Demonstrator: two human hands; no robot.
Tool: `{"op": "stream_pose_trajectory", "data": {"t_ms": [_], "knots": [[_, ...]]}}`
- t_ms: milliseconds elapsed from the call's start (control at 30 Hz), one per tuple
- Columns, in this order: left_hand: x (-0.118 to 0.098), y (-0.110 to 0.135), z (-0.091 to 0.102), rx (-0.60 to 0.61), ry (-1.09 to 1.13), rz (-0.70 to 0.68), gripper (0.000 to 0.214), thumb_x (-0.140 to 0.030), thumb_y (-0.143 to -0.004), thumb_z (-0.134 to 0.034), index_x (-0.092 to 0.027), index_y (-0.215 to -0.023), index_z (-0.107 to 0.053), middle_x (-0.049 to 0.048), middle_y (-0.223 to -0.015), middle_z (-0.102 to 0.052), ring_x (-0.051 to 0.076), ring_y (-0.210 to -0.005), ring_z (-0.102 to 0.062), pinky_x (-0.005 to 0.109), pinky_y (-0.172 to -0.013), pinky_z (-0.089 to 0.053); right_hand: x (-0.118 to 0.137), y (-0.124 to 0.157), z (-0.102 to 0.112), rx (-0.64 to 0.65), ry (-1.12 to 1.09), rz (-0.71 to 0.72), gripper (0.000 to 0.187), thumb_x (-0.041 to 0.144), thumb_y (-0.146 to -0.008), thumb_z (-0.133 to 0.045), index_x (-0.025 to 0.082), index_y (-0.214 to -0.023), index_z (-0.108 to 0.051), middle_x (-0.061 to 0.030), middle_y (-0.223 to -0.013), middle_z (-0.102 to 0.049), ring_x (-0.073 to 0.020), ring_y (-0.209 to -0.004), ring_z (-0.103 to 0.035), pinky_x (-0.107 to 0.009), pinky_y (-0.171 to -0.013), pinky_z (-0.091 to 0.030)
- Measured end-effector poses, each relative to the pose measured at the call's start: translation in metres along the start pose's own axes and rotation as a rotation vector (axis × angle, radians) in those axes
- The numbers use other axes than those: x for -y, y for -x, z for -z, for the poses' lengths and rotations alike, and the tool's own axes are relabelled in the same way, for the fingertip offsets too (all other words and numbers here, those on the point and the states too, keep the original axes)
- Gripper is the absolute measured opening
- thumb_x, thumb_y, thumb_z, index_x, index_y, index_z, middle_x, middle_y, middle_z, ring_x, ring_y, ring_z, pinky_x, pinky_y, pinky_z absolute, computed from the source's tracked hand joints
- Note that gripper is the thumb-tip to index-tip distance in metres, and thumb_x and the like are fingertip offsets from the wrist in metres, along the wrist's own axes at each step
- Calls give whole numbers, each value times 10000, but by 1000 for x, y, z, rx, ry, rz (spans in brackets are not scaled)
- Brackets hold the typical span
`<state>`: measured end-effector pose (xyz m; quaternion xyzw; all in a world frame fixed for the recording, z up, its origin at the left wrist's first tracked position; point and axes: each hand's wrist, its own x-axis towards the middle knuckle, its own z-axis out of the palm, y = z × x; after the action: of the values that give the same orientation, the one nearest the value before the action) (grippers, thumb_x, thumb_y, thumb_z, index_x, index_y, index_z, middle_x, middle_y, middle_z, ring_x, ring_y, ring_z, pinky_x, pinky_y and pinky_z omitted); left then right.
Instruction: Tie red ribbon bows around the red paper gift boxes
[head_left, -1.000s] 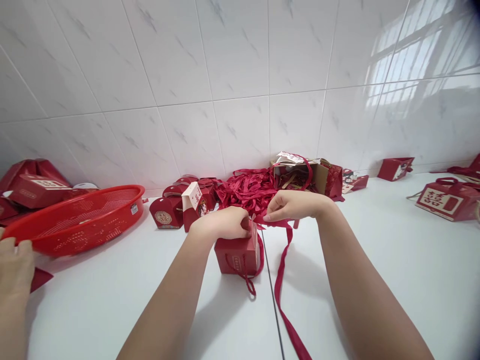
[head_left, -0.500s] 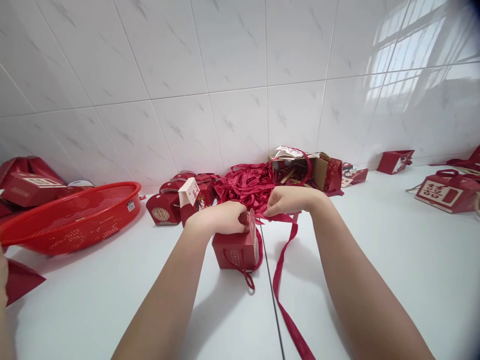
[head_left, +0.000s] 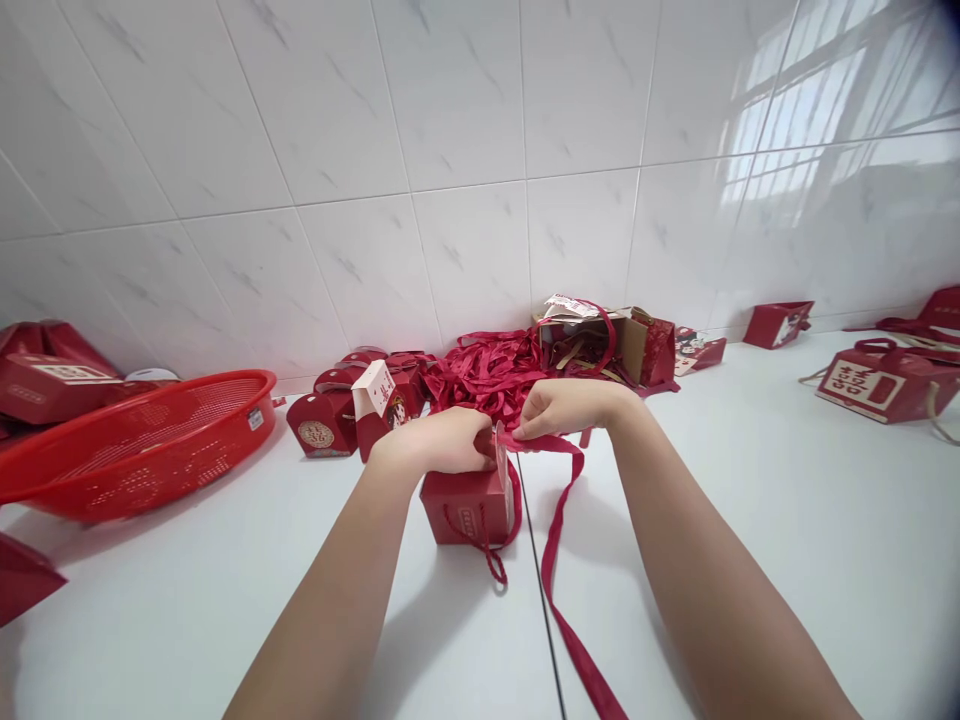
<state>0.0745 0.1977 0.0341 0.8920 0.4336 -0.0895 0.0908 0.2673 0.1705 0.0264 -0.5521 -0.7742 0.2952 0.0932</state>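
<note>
A small red gift box (head_left: 466, 508) with a twisted cord handle stands on the white tabletop in front of me. My left hand (head_left: 456, 440) grips the top of this box, with its fingertips partly hidden behind the raised flap. Close on the right, my right hand (head_left: 559, 408) pinches a dark red ribbon (head_left: 555, 540) right at that flap. From my fingers the ribbon loops rightward, then trails down toward the near edge of the view. Another stretch of ribbon runs down the box's right side.
Behind my hands lies a heap of red ribbons (head_left: 491, 365), beside an open carton (head_left: 634, 345). Several red boxes (head_left: 322, 422) stand left of it. A red plastic basket (head_left: 165, 460) is at far left. More boxes (head_left: 885, 385) sit at right, near the tiled wall (head_left: 465, 240).
My right hand has moved left, bringing the ribbon against the box's flap. My left hand stays on the box. A hand at the far left edge has gone out of view.
</note>
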Motion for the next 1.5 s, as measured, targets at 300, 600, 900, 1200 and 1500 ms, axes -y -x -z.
{"op": "stream_pose_trajectory", "data": {"t_ms": [300,600,900,1200,1500], "knots": [[-3,-1,-1,2,-26,-25,143,-359,-678,-495,-222,-715,-476,34,-820,-632,201,-658,-594,275,-481,-392,-1,-4,0,32,29,15,287,409,-785,-559,169,-630,-583,28,-564,-470,-85,-508,-393,-223,-511,-318],[-1,0,2,22,13,-25,169,-370,-654,-522,-219,-727,-508,36,-772,-631,212,-641,-590,276,-464,-366,7,-4,-2,90,41,-19,257,436,-778,-539,205,-672,-583,27,-628,-514,-82,-492,-403,-216,-424,-249],[-1,0,0,19,28,-37,191,-390,-661,-515,-221,-749,-506,34,-801,-640,210,-652,-593,273,-460,-377,14,-2,-4,40,35,11,220,401,-800,-513,214,-719,-597,30,-596,-468,-84,-497,-406,-206,-432,-262],[-1,12,9,22,21,-66,341,-467,-658,-560,-232,-906,-556,32,-996,-641,207,-811,-601,253,-564,-430,10,-7,-6,1,101,-3,285,499,-764,-540,250,-846,-652,13,-730,-574,-97,-546,-460,-220,-430,-261],[7,18,14,-65,103,-65,368,-467,-793,-424,-260,-1024,-621,29,-1077,-635,202,-903,-582,260,-696,-437,14,-4,-6,-8,68,-32,274,477,-765,-553,212,-788,-618,-20,-792,-652,-133,-659,-568,-215,-484,-352]]}}
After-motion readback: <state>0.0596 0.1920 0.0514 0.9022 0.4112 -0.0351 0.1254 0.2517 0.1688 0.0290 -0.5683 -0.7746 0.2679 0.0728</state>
